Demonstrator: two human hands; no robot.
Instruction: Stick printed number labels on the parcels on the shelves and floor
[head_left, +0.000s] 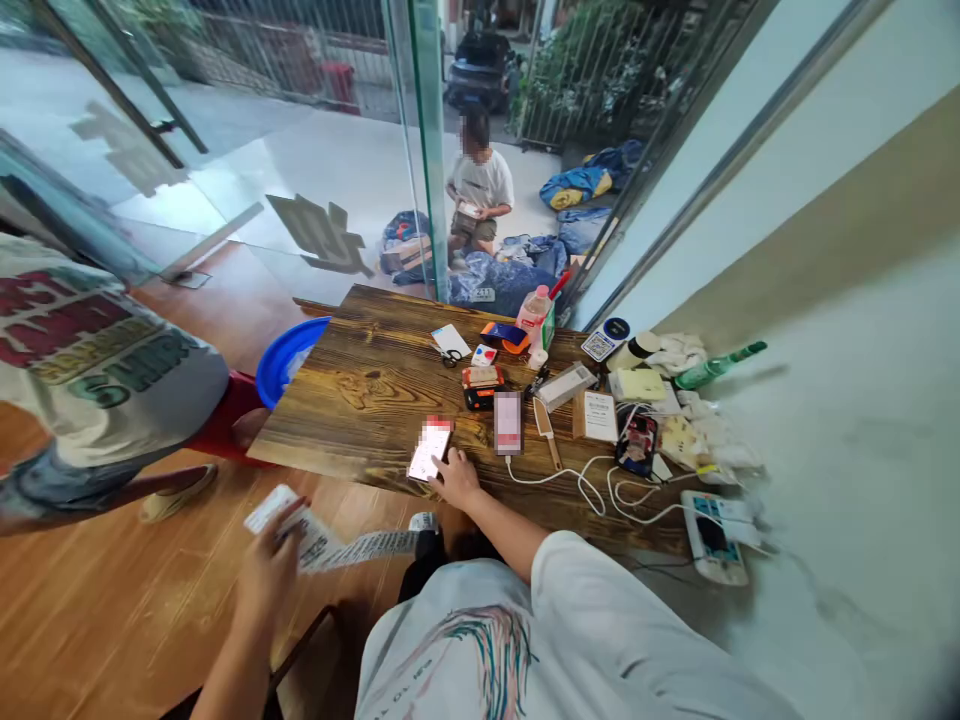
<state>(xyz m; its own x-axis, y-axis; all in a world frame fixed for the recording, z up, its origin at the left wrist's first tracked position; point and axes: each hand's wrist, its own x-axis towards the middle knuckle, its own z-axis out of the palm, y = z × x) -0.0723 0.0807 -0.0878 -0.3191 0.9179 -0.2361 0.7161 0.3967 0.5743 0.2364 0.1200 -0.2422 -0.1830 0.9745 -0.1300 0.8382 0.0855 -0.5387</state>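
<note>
My left hand point(276, 545) is closed on a long strip of printed paper point(322, 545), held left of the table's front edge. The strip trails to the right, towards my lap, and its upper end at my fingertips looks like a white label. My right hand point(456, 478) lies at the front edge of the table, fingers stretched out and touching the lower right of a phone point(430, 448) with a lit screen. Just right of it, a second phone point(508, 422) lies on the wood with a white charging cable point(551, 481) plugged in.
The wooden table point(360, 390) also bears scissors point(450, 356), a knife point(547, 432), a pink bottle point(534, 308), small boxes and a power strip point(712, 540). A blue bin point(274, 360) and a person point(97, 340) are left. Another person point(480, 185) sits beyond the glass.
</note>
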